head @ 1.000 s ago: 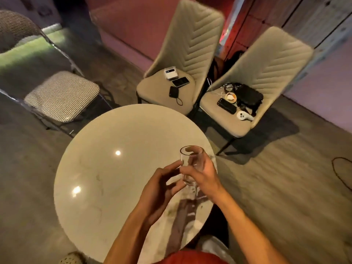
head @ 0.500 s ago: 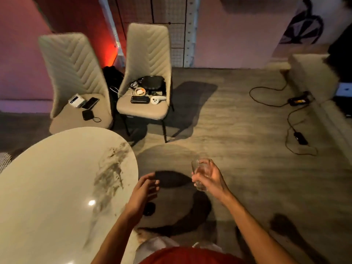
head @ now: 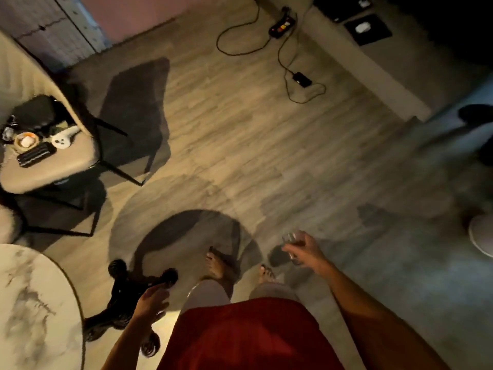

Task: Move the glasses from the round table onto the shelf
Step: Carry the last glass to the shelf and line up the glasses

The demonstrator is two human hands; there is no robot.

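Note:
A small clear glass (head: 290,243) is held out over the wooden floor in my right hand (head: 306,252), which is shut around it at the lower right of the view. My left hand (head: 152,303) hangs low beside my body with nothing in it, fingers loosely curled and apart. The round white marble table (head: 34,311) shows only as an arc at the bottom left, behind and to the left of me, with no glass visible on that part. The shelf is not in view.
A beige chair (head: 48,166) with a black case, a remote and small items stands at the left. The table's black wheeled base (head: 120,297) lies near my left foot. Cables and a power strip (head: 282,25) run across the far floor. A low ledge (head: 373,73) lies at the upper right.
I have turned right, away from the table, which slid to the lower left. My right hand carried the glass off it and outward; my left hand let go and dropped.

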